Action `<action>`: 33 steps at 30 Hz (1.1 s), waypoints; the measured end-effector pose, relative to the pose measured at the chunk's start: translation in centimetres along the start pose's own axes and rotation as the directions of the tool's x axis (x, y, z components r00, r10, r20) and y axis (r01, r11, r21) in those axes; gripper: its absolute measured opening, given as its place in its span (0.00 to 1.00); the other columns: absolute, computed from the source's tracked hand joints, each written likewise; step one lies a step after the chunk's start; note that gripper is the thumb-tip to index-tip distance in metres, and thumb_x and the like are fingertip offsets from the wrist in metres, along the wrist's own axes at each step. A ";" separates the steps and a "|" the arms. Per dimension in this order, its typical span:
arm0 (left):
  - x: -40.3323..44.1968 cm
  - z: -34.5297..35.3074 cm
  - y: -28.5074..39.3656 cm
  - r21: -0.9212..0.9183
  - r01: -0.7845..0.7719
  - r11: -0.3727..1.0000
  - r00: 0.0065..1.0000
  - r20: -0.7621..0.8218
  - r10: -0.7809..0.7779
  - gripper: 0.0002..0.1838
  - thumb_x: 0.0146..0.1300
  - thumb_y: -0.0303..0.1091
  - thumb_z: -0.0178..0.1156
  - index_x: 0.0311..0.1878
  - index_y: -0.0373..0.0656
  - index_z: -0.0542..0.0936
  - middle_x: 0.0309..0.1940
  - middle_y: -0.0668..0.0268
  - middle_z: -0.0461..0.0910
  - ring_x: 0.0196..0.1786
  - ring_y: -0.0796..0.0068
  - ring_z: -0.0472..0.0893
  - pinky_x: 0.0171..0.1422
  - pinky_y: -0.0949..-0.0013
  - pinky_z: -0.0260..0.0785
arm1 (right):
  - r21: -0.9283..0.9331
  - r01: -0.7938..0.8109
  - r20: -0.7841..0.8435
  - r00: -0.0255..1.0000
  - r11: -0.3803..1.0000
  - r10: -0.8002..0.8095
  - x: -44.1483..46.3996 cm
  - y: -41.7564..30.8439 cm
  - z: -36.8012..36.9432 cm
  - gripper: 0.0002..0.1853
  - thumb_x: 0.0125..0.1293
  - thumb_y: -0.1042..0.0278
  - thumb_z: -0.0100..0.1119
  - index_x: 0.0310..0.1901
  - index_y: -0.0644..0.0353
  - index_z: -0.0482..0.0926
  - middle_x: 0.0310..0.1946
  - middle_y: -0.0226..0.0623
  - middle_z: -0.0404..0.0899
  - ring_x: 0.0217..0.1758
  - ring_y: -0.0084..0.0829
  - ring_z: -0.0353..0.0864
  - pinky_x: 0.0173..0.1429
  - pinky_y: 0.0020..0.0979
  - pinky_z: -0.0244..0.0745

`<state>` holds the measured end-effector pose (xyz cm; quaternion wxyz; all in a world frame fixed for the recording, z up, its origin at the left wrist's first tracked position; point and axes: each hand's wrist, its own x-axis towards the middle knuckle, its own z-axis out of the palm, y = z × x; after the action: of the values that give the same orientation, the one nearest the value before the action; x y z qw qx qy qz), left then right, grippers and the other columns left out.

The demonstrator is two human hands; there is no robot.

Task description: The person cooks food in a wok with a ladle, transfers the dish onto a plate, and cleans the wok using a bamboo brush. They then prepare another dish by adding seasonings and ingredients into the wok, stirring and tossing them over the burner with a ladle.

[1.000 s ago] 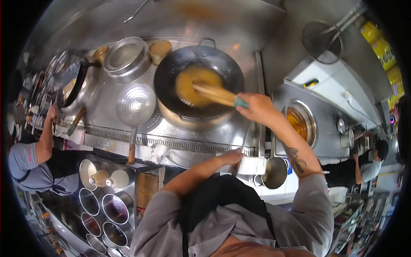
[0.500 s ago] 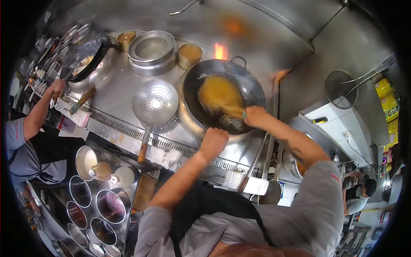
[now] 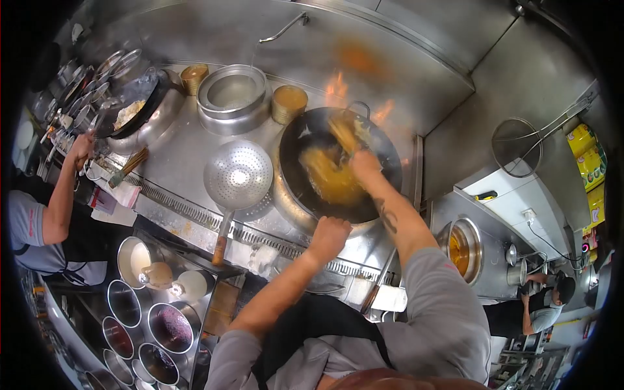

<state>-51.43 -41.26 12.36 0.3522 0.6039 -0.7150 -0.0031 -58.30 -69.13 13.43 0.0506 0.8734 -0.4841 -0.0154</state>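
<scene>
A dark wok sits over the burner, with yellowish liquid swirling inside it. My right hand is over the wok, closed around a bamboo wok brush whose bristles reach toward the far wall and are blurred by motion. At the wok's near edge, my left hand is closed in a fist on the rim; the part it grips is hidden under the fingers. Flames rise behind the wok. Left of it lies a perforated ladle strainer with a wooden handle.
Beyond the strainer stand a metal pot and a tin can. Several seasoning containers fill the lower left. At far left a co-worker's hand works at another wok. A wire skimmer hangs at right.
My right hand has swept the brush from the wok's near right side up and left to the far side. The liquid has spread lower, and flames have grown behind. My left hand stays at the rim.
</scene>
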 end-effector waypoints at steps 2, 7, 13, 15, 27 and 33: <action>-0.2 0.3 0.1 -0.002 0.009 1.000 1.000 0.006 -0.009 0.04 0.56 0.31 0.54 0.27 0.46 0.77 0.24 0.64 0.79 0.32 0.63 0.79 0.40 0.59 0.65 | 0.028 0.009 -0.119 0.993 1.000 -0.005 -0.4 0.3 1.2 0.29 0.62 0.56 0.56 0.62 0.64 0.69 0.39 0.57 0.81 0.42 0.51 0.82 0.47 0.46 0.78; 0.1 -0.6 -0.6 0.019 -0.016 1.000 0.999 0.030 0.015 0.05 0.55 0.30 0.54 0.27 0.46 0.78 0.25 0.64 0.79 0.33 0.64 0.79 0.40 0.59 0.65 | 0.410 -0.025 -0.216 0.968 0.912 0.124 0.6 -1.2 -2.0 0.22 0.61 0.57 0.58 0.52 0.64 0.75 0.33 0.52 0.83 0.33 0.49 0.83 0.41 0.45 0.78; -0.3 -1.0 -0.3 -0.016 0.015 1.000 0.999 0.032 -0.014 0.04 0.55 0.30 0.54 0.27 0.47 0.78 0.25 0.64 0.80 0.33 0.64 0.79 0.40 0.59 0.65 | 0.511 0.148 0.085 0.972 0.847 -0.221 -9.1 -7.3 -1.7 0.18 0.61 0.55 0.58 0.48 0.56 0.79 0.33 0.51 0.83 0.38 0.53 0.83 0.41 0.46 0.76; -0.1 -0.9 -0.2 0.004 0.016 1.000 0.999 0.048 -0.016 0.04 0.54 0.30 0.54 0.28 0.47 0.78 0.25 0.64 0.80 0.33 0.64 0.79 0.40 0.59 0.66 | 0.329 0.313 0.086 0.930 0.891 -0.358 -12.1 -4.3 -4.2 0.19 0.60 0.54 0.59 0.48 0.57 0.79 0.34 0.52 0.83 0.40 0.53 0.83 0.43 0.46 0.77; -0.3 -0.7 -0.3 -0.004 -0.017 1.000 1.000 -0.009 0.017 0.04 0.53 0.30 0.54 0.25 0.46 0.76 0.23 0.63 0.78 0.31 0.62 0.79 0.39 0.58 0.66 | 0.051 0.049 0.296 0.953 0.998 -0.062 -12.6 1.8 -5.0 0.22 0.60 0.56 0.56 0.54 0.56 0.77 0.44 0.51 0.82 0.47 0.52 0.82 0.52 0.47 0.76; -0.1 -0.4 -0.1 -0.022 -0.020 1.000 0.999 -0.027 0.019 0.04 0.53 0.30 0.55 0.24 0.46 0.75 0.22 0.62 0.78 0.30 0.61 0.78 0.38 0.57 0.65 | -0.036 -0.014 0.015 1.000 0.999 0.015 -1.5 4.2 0.2 0.30 0.61 0.56 0.55 0.65 0.55 0.68 0.41 0.54 0.81 0.46 0.50 0.82 0.51 0.49 0.76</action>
<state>-51.13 -41.08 12.54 0.3685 0.5928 -0.7161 0.0002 -62.69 -70.12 13.64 0.0627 0.8687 -0.4904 -0.0304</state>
